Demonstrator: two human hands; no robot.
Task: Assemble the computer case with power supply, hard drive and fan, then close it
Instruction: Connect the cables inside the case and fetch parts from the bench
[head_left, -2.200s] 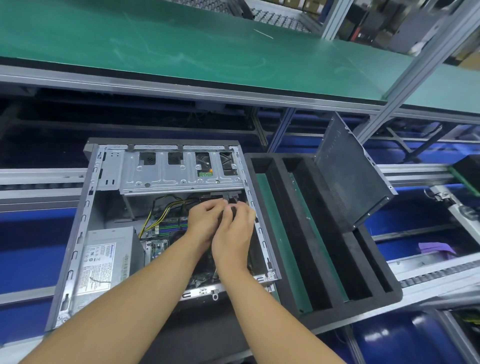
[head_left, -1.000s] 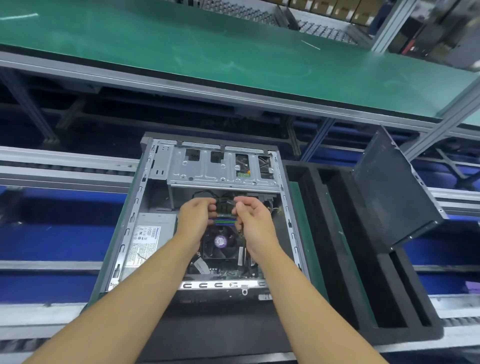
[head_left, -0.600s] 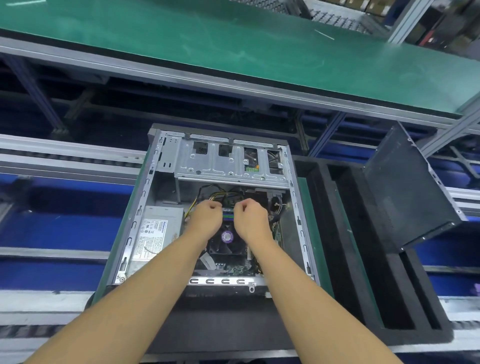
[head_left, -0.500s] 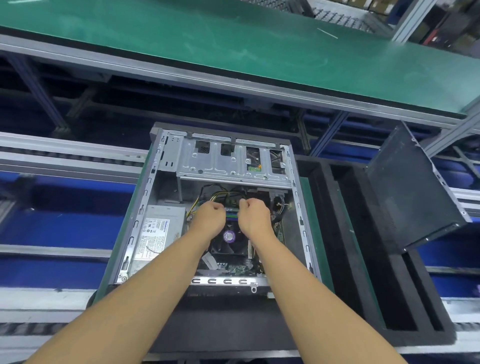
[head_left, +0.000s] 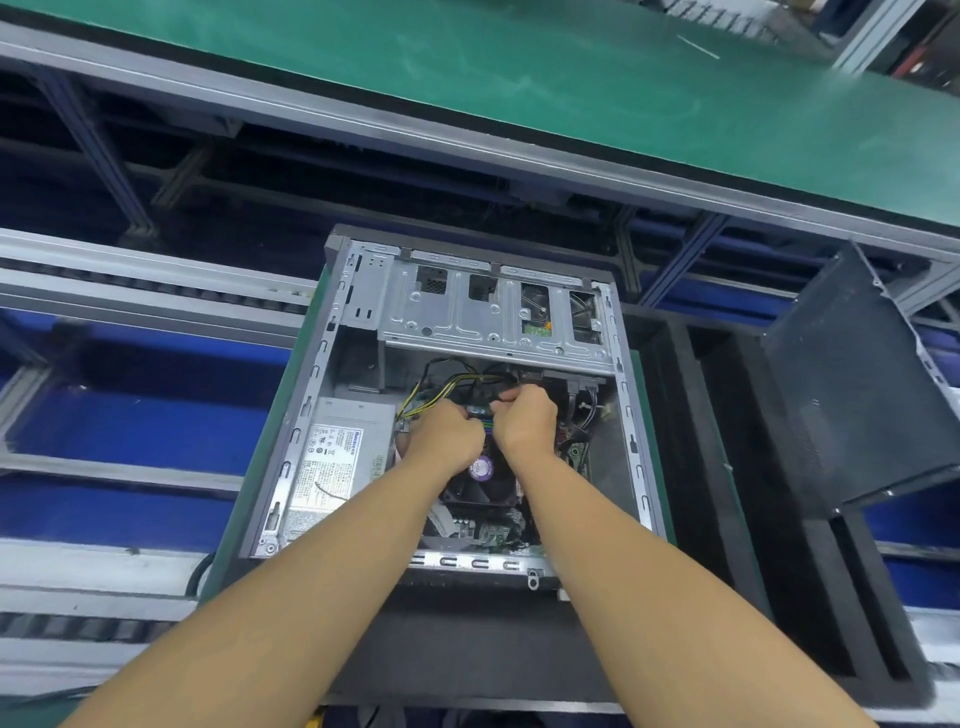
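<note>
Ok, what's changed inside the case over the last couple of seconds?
The left hand and right hand have brought the coloured cable bundle down from above the fan, toward the drive cage, and drawn closer together. Both still grip it. The case, power supply and leaning side panel stayed put.

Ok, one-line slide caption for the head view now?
Left grip and right grip hold a cable connector near the fan in the open computer case, beside the power supply.
</note>
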